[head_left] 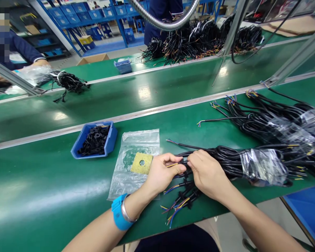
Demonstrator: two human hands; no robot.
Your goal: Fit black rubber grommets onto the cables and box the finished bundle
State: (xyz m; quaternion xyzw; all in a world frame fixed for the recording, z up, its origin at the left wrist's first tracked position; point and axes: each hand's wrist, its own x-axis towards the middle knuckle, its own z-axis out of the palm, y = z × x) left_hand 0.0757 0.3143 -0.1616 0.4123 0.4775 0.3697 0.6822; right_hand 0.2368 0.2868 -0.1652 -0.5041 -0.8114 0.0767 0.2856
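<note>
My left hand (161,173), with a blue wrist strap (120,211) and a metal bangle on its wrist, pinches a small black part at the stripped end of a black cable. Just to its right, my right hand (207,173) is closed around the same cable; its fingertips are partly hidden. Beside both hands lies a bundle of coiled black cables (225,157), wrapped in clear plastic film (262,166). Bare coloured wires (178,210) stick out below my hands, and several of these cables carry small black fittings (186,201) near their ends.
A blue bin (111,140) of small black parts (94,140) stands left of a clear plastic bag (120,175) with a yellow sponge (139,163) on it. More cable bundles (278,119) lie right. Across the bench are a cable heap (189,42), a metal post (235,28) and other people.
</note>
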